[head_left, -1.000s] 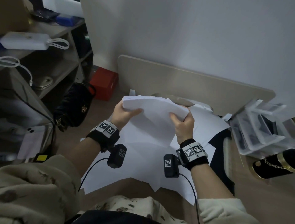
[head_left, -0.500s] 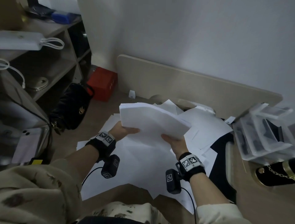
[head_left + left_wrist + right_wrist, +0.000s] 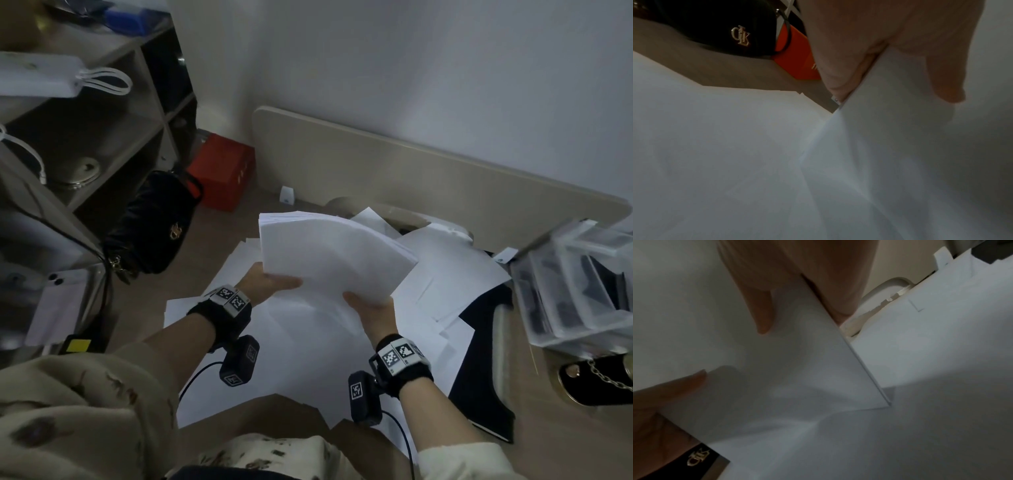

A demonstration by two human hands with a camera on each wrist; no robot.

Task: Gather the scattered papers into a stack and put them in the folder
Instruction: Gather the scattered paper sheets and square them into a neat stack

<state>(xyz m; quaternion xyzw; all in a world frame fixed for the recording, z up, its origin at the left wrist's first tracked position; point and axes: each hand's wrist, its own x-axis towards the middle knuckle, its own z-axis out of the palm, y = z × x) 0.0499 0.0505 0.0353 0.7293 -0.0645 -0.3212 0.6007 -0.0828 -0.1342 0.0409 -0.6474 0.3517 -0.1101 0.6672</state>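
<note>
Right hand: the right hand point(image 3: 371, 310) grips the near right corner of the paper stack point(image 3: 329, 255), thumb on top and fingers underneath, at about 5 o'clock on the stack.
Left hand: the left hand point(image 3: 265, 282) pinches the near left edge at about 8 o'clock, thumb lying across the top sheet; the left wrist view shows the thumb point(image 3: 941, 69) pressed onto the paper.
What changed: a second ago the bundle was crumpled and held upright between the hands; now it lies flatter, edges far better lined up, lifted clear of the desk and tipped away from the person.
Stack edges: the far edge at 12 o'clock shows many sheets nearly flush, though the right side bows a little.
Loose sheets: plenty of scattered papers point(image 3: 301, 342) lie on the desk directly below and out toward 2 o'clock, so gathering looks only partly done.
Folder: the dark folder point(image 3: 486, 346) lies flat at 3 o'clock, partly covered by loose sheets, well to the right of the held stack.
What it means: my guess is that squaring is nearly finished; the remaining sheets need collecting before anything goes into the folder.
Farther off: black handbag point(image 3: 154, 222) at 10 o'clock, red box point(image 3: 222, 171) behind it.
</note>
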